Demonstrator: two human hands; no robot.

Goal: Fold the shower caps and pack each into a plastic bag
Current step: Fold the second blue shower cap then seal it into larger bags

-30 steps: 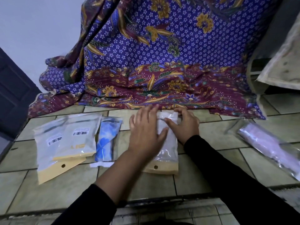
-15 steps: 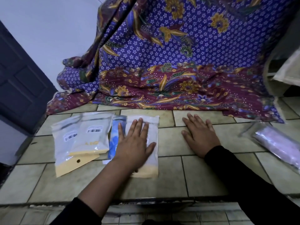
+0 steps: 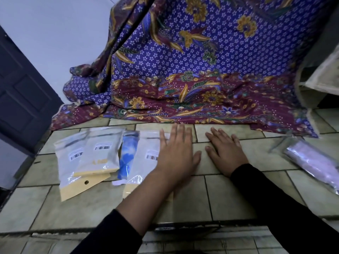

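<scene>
Both hands lie palm down with fingers straight and a little spread, gripping nothing. The left hand (image 3: 176, 156) rests across the right edge of a packed bag (image 3: 145, 162) and onto bare tile, and the right hand (image 3: 225, 153) lies flat on the tile just beside it, the thumbs near each other but apart. One large batik cloth (image 3: 201, 70) hangs and pools beyond the fingertips, its hem just ahead of both hands and closing that side. One tiled surface (image 3: 238, 189) carries everything; its front edge runs beneath the forearms, which are in black sleeves, the left one pushed up. Five filled bags lie on it. Four form a close row from the left hand outward to its left: the packed bag under the hand, the narrow blue-cap bag (image 3: 128, 154), then the inner pale bag (image 3: 102, 153) overlapping the outer pale bag (image 3: 73, 167), both with barcode labels and yellow bottoms. The lilac bag (image 3: 311, 162) lies well to the right of the right hand, with open tile between. More bare tile lies on the near side of both hands.
</scene>
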